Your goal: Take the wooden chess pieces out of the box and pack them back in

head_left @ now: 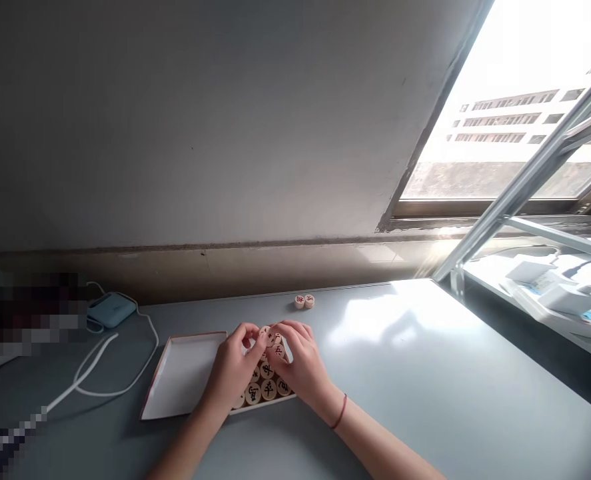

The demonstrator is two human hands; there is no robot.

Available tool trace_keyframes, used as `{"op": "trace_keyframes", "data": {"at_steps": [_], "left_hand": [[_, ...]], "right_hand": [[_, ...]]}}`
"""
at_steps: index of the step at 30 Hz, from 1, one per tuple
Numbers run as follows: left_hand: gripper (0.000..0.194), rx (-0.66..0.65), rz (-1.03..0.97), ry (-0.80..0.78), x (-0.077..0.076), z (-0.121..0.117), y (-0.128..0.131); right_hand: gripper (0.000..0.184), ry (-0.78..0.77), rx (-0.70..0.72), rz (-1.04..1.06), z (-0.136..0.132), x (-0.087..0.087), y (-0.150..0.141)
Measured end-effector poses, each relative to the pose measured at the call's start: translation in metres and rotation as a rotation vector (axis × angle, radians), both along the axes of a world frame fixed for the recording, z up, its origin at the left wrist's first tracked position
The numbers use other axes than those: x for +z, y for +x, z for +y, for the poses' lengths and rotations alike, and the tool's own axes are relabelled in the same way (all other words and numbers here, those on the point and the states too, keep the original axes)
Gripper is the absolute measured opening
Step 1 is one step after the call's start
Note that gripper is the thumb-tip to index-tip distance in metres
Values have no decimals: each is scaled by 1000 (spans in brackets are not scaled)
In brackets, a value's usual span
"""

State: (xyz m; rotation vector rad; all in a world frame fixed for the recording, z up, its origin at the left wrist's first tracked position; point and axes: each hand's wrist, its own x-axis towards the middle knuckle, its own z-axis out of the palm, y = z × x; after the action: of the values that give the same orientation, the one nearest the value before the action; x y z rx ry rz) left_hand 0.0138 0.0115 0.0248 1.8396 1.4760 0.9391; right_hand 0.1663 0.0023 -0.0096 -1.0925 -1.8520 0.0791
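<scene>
Just beyond the middle of a shallow box, my left hand (236,360) is closed, thumb and fingers around a round wooden xiangqi piece (264,331). My right hand (299,360), with a thin red cord on its wrist, curls in from the other side, its fingertips at the same piece; some of the contact is hidden. Below the hands, rows of xiangqi pieces (268,389) with black and red characters lie in the box (262,405). Parts of these rows are covered by my hands. Two more pieces with red characters (304,301) stand side by side near the table's back edge.
The open white lid (185,370) lies left of the box. A blue device (111,309) and a white cable (118,393) are farther left on the grey table (400,413). A metal frame (505,193) and a shelf with white items (550,287) stand on the right by the window.
</scene>
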Motion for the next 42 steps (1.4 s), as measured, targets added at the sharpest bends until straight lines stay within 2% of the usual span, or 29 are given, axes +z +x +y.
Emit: {"op": "trace_keyframes", "data": {"at_steps": [2, 5, 7, 9, 11, 13, 17, 20, 22, 23, 26, 27, 30, 32, 34, 37, 39, 42], "left_hand": [[36, -16, -98, -59, 1, -1, 0], [35, 25, -166, -81, 0, 0, 0], [35, 68, -208, -91, -2, 2, -3], [33, 91, -271, -93, -5, 5, -6], [33, 87, -350, -108, -9, 9, -11], [36, 82, -403, -149, -11, 11, -14], [42, 88, -424, -260, -12, 11, -15], [45, 69, -407, -216, -13, 9, -13], [38, 26, -288, -103, -13, 6, -9], [33, -8, -196, -24, -13, 3, -7], [22, -105, 100, 281, -13, -6, 1], [21, -114, 171, 385, -13, -9, 3], [18, -89, 291, 593, -14, -15, 7], [18, -78, 335, 652, -13, -16, 7], [24, -83, 373, 676, -10, -16, 6], [27, -81, 398, 694, -6, -16, 6], [24, -88, 398, 695, -5, -17, 8], [25, -133, 396, 674, -4, -18, 10]], "right_hand": [[30, 11, 19, 18, 0, 2, 0], [24, -7, 10, 70, 6, 4, 9], [17, -35, -80, 137, 14, 2, 24], [12, -81, -231, 196, 24, -3, 45], [14, -167, -384, 192, 34, -12, 68], [18, -237, -481, 128, 43, -23, 88], [23, -336, -553, -35, 53, -37, 104], [26, -281, -578, -57, 49, -31, 95], [27, -196, -509, 4, 40, -19, 80], [26, -166, -426, 43, 33, -11, 70], [21, -285, -41, 139, 7, 12, 35], [18, -312, 40, 150, -1, 19, 24], [12, -396, 131, 188, -14, 31, 6], [15, -404, 133, 233, -11, 31, 10], [19, -357, 60, 266, 2, 24, 27], [25, -269, -238, 230, 29, 4, 65], [27, -267, -410, 181, 43, -11, 87], [25, -281, -498, 99, 55, -27, 103]]}}
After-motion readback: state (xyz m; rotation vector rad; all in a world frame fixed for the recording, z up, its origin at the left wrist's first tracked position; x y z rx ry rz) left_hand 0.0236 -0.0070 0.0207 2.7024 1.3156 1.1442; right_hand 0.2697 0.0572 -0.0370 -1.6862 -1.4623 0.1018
